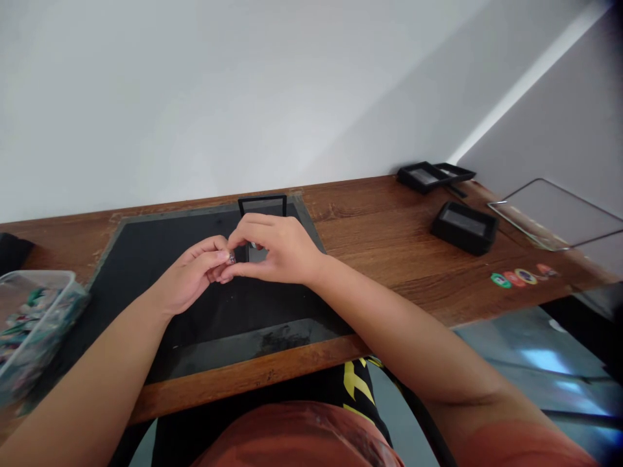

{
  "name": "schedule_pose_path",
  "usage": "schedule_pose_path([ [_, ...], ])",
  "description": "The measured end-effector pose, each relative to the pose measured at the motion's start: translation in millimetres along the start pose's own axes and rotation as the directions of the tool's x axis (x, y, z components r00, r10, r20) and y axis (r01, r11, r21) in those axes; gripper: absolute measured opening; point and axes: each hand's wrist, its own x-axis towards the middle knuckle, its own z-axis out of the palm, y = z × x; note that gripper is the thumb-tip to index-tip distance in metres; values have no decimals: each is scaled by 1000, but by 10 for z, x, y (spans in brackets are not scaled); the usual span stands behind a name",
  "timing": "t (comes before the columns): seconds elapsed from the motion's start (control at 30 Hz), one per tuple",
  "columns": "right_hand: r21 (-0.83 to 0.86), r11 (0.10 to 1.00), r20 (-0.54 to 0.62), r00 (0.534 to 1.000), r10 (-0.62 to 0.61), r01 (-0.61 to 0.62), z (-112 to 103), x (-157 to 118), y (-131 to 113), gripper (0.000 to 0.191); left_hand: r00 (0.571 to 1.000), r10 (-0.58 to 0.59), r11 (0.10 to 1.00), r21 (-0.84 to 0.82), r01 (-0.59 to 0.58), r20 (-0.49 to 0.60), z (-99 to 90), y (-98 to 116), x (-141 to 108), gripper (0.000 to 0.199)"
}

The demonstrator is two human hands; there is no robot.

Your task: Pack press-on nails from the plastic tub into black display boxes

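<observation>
Above the black mat (pixel 219 324) my two hands meet near the middle of the view. My left hand (pixel 192 275) pinches a small clear, shiny piece (pixel 232 258) between thumb and fingers. Curved round its other side is my right hand (pixel 275 250), its index fingertip and thumb at the piece. What the piece is, I cannot make out. Just behind my right hand stands a black rectangular frame (pixel 263 198), partly hidden by that hand.
At the left edge is a clear plastic tub (pixel 68 279) with many small coloured packets. Black boxes (pixel 464 227) and open black trays (pixel 423 176) lie at the right, near several round stickers (pixel 525 277) and a bent metal wire frame (pixel 540 180).
</observation>
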Motion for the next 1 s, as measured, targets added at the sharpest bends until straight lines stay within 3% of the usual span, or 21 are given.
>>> schedule_pose_path([
  [0.47, 12, 998, -129, 990, -64, 66, 59, -2, 3, 34, 997, 23, 997, -80, -18, 68, -7, 22, -36, 23],
  [1.0, -71, 994, -123, 988, -97, 89, 73, -9, 39, 17, 998, 63, 989, -137, -59, 24, -11, 37, -16, 20],
])
